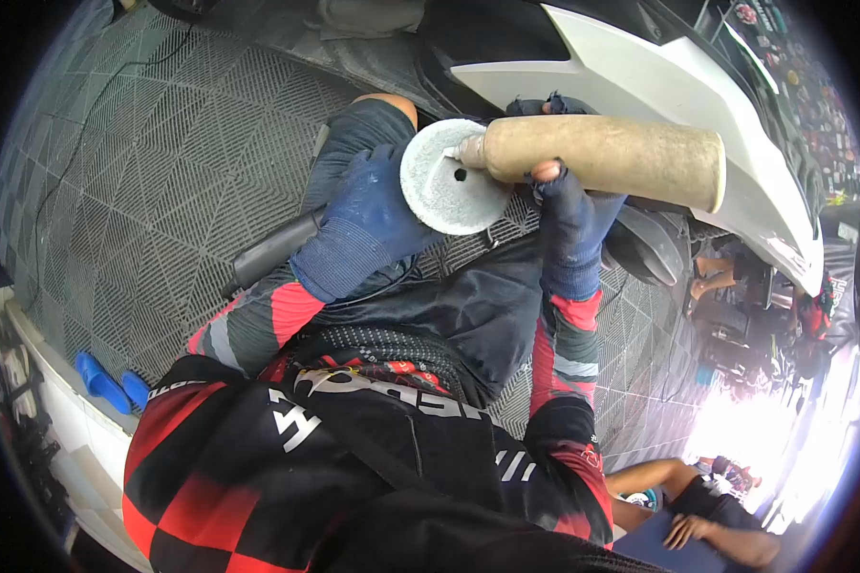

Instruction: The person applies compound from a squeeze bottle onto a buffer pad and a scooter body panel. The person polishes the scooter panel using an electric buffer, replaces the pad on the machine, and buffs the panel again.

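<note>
Two things meet or nearly meet in front of the lap: the nozzle [469,150] of a tan squeeze bottle [607,158] and a round, pale polishing pad [449,202]. From the right hand [578,218], the pad lies to the left, along the bottle's long axis, which runs nearly crosswise to the person with its base at the right. The nozzle is over the pad's right part, near the dark centre hole; whether they touch, I cannot tell. The right hand is wrapped around the bottle, thumb on the near side, fingers beyond. The left hand [363,220], also gloved, grips what looks like a power polisher [277,250], pad face turned up; its fingers are partly hidden. The left hand is the nearer to the pad. A white fairing panel [678,91] stands just beyond the bottle, above patterned floor tiles [153,181].
</note>
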{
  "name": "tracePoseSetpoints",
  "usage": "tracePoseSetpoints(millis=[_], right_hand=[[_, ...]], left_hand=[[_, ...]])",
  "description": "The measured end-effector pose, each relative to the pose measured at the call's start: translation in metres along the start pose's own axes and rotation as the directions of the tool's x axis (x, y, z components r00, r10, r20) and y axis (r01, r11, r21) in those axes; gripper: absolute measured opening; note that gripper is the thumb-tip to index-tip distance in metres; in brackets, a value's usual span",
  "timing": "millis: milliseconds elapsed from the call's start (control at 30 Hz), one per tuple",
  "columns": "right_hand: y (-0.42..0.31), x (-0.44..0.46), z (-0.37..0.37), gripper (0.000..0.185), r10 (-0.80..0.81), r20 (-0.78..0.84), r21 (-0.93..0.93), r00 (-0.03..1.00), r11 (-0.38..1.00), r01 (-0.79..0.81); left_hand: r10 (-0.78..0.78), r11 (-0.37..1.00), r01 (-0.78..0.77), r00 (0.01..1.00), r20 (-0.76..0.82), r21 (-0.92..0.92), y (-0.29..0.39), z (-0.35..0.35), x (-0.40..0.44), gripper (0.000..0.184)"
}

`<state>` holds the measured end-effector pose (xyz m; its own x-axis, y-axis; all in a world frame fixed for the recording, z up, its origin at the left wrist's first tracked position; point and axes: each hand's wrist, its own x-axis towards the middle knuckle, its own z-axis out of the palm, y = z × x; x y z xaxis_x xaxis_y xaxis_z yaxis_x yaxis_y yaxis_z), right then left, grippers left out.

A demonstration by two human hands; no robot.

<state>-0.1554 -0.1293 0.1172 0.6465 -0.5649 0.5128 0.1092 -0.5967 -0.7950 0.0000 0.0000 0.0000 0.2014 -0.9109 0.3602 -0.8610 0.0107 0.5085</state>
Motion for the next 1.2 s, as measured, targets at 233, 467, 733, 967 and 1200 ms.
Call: tracePoseSetpoints(millis=[233, 467, 733, 967, 1200], right_hand=[[0.024, -0.028, -0.032, 0.051, 0.096, -0.196, 0.216, 0.976, 0.975, -0.053], [-0.004, -0.06, -0.039, 0.053, -0.267, 0.168, -0.23, 0.949, 0.926, 0.301], [-0.04, -0.073, -0.038, 0.053, -0.252, 0.676, -0.276, 0.692, 0.784, 0.555], [-0.044, -0.086, -0.036, 0.051, -0.189, 0.816, -0.293, 0.546, 0.679, 0.673], [0.011, -0.096, -0.033, 0.049, -0.511, 0.546, -0.023, 0.664, 0.783, 0.621]], left_hand=[[0.094, 0.995, -0.096, 0.991, -0.099, -0.01, 0.0, 0.005, -0.002, 0.062], [0.127, 0.991, -0.13, 0.988, -0.084, -0.024, -0.001, 0.004, 0.0, 0.049], [0.142, 0.99, -0.142, 0.99, -0.008, -0.009, 0.022, -0.026, 0.006, 0.04], [0.107, 0.992, -0.106, 0.994, 0.011, -0.071, 0.011, -0.016, 0.002, 0.037], [0.111, 0.991, -0.112, 0.994, -0.026, -0.068, 0.015, -0.022, 0.006, 0.044]])
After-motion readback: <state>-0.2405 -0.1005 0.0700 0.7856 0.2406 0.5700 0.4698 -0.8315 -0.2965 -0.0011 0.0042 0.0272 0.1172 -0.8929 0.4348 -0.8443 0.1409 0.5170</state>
